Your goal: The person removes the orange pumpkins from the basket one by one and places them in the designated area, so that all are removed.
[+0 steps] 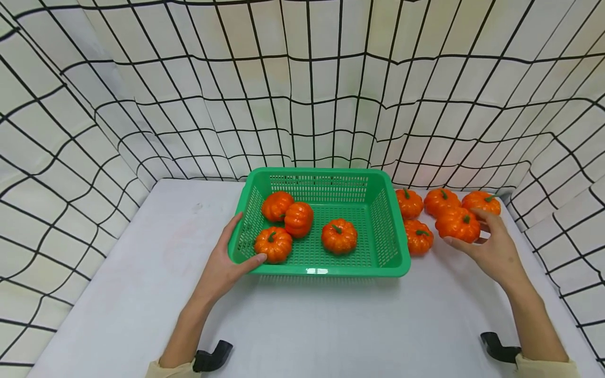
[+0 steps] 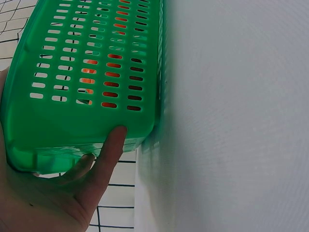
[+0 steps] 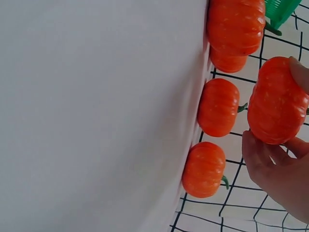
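A green plastic basket [image 1: 326, 270] stands on the white table with several small orange pumpkins [image 1: 339, 236] inside. My left hand [image 1: 229, 262] grips its left side, thumb over the front rim; in the left wrist view the fingers [image 2: 108, 152] press its slotted outer wall. To the right of the basket, my right hand [image 1: 493, 249] holds a pumpkin [image 1: 457, 224] between thumb and fingers. The right wrist view shows this pumpkin [image 3: 277, 101] raised off the table. Several other pumpkins [image 1: 418, 237] lie on the table between the basket and that hand, and behind it.
White walls covered by a black grid net [image 1: 321, 79] enclose the table [image 1: 326, 325] at the back and sides. A black curved piece [image 1: 215, 356] sits at the left wrist, and a similar black piece [image 1: 500, 347] at the right.
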`<state>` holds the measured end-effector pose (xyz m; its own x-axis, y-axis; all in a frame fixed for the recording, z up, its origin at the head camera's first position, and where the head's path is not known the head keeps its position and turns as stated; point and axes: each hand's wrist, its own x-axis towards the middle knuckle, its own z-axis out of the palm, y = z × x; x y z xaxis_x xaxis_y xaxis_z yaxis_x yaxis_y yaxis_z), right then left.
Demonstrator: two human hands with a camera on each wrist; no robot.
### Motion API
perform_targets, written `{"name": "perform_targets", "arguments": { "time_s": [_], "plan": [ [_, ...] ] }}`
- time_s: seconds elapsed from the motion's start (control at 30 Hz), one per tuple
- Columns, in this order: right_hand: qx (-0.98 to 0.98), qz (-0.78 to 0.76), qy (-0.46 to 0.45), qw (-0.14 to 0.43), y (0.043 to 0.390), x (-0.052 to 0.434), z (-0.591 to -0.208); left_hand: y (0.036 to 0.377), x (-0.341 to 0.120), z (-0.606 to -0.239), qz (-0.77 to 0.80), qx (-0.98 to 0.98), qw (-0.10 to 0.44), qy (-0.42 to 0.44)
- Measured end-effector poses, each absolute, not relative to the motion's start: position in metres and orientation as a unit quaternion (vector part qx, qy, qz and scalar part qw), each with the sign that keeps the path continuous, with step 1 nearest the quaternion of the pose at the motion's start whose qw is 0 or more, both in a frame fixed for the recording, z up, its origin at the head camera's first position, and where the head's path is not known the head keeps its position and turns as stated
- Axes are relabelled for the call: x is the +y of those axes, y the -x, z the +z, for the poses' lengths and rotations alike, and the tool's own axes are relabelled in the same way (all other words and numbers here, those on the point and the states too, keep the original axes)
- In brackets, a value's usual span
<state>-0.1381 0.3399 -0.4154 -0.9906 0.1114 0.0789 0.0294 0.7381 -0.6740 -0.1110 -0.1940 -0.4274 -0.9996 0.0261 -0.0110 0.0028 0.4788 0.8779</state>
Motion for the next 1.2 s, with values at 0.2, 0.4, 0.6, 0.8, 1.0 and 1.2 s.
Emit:
{"name": "perform_targets", "arguments": {
  "time_s": [0.2, 0.4, 0.6, 0.8, 1.0, 1.2],
  "plan": [
    [-0.936, 0.349, 0.023, 0.045, 0.141, 0.347, -0.423, 0.111, -0.194, -0.427, 0.511, 0.860, 0.010, -0.009],
    [-0.944, 0.327, -0.002, 0.052, 0.141, 0.352, -0.431, 0.111, -0.194, -0.427, 0.509, 0.861, 0.011, -0.009],
    [-0.947, 0.319, 0.003, 0.035, 0.142, 0.353, -0.433, 0.112, -0.194, -0.427, 0.508, 0.861, 0.009, -0.011],
    [-0.951, 0.308, 0.011, 0.023, 0.145, 0.356, -0.435, 0.111, -0.194, -0.427, 0.510, 0.860, 0.010, -0.010],
    [-0.951, 0.308, 0.021, -0.004, 0.148, 0.359, -0.436, 0.111, -0.194, -0.427, 0.511, 0.859, 0.011, -0.012],
    [-0.952, 0.303, 0.030, -0.027, 0.151, 0.360, -0.436, 0.111, -0.194, -0.427, 0.510, 0.860, 0.009, -0.011]
  ]
}}
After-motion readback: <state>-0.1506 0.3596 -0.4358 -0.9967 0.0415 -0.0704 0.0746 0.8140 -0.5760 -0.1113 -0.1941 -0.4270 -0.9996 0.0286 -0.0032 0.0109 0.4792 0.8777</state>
